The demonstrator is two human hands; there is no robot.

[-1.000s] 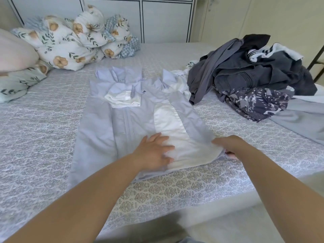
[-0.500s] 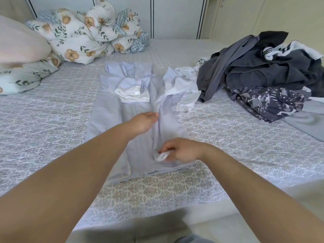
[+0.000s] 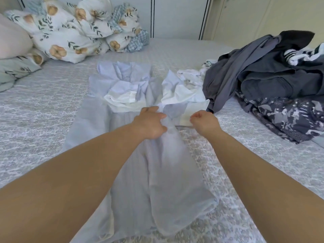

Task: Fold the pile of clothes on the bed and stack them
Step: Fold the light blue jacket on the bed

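A pale blue garment [image 3: 164, 174] with a white lining lies lengthwise on the grey patterned bed [image 3: 38, 113], its right side folded over toward the middle. My left hand [image 3: 150, 122] grips the folded fabric near the garment's middle. My right hand [image 3: 204, 121] pinches the white-lined edge just to the right. The pile of dark clothes [image 3: 273, 79] sits unfolded at the right of the bed.
Floral pillows and a bunched floral duvet [image 3: 70, 32] fill the head of the bed at the back left. A white wardrobe [image 3: 177, 16] stands behind the bed. The bed's near edge runs along the bottom of the view.
Both hands moved up the garment away from its hem. The right flap with the white lining now lies folded over the middle, and the view has come closer.
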